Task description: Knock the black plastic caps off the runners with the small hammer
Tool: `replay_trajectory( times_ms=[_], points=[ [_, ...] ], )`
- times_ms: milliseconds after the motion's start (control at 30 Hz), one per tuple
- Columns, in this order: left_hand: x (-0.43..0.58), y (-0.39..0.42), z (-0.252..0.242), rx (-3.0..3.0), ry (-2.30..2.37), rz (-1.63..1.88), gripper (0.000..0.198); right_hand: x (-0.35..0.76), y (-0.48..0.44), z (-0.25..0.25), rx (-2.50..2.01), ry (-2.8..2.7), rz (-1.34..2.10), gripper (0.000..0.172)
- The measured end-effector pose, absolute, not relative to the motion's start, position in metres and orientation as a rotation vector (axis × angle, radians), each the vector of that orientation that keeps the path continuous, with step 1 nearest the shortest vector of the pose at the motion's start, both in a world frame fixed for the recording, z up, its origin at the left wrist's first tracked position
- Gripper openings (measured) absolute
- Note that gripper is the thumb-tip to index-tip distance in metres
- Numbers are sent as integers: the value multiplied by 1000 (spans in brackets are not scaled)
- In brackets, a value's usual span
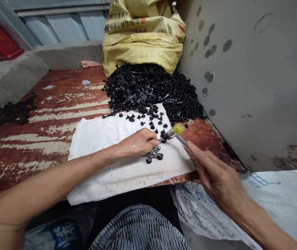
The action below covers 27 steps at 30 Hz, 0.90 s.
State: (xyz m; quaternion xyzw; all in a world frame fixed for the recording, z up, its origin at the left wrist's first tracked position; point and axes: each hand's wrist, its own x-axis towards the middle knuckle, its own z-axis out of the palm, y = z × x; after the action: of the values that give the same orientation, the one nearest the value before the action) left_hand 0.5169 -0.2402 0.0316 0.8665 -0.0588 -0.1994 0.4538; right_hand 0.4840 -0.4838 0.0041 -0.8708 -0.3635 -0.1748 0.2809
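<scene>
My left hand [140,141] is closed on a black linked bracket [154,152] with round feet, lying on the white cloth [96,139]. The bracket's upper end shows just right of my fingertips. In my right hand [211,166] is a small hammer [175,131] with a metal head and a yellow face, gripped by its handle. The metal end of its head is at the bracket's upper end; whether they touch I cannot tell. Several loose black round feet [151,123] are scattered on the cloth beyond my left hand.
A large heap of black parts [148,90] spills from a yellow sack [143,45] at the back. More black linked pieces [14,111] lie on the worn red-brown tabletop [67,104] at left. A grey panel [255,76] walls the right side. Plastic sacks [205,211] sit below the table.
</scene>
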Motion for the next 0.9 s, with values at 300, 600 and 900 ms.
replay_trajectory(
  times_ms=[300, 600, 900],
  points=[
    [514, -240, 42, 2196, -176, -512, 26, 492, -480, 13, -2242, -750, -294, 45],
    [493, -253, 63, 2291, -478, -396, 22, 502, -447, 18, -1785, -385, 298, 18],
    [476, -235, 63, 2229, 17, -144, 32, 496, -444, 10, -1816, -267, 190, 18]
  ],
)
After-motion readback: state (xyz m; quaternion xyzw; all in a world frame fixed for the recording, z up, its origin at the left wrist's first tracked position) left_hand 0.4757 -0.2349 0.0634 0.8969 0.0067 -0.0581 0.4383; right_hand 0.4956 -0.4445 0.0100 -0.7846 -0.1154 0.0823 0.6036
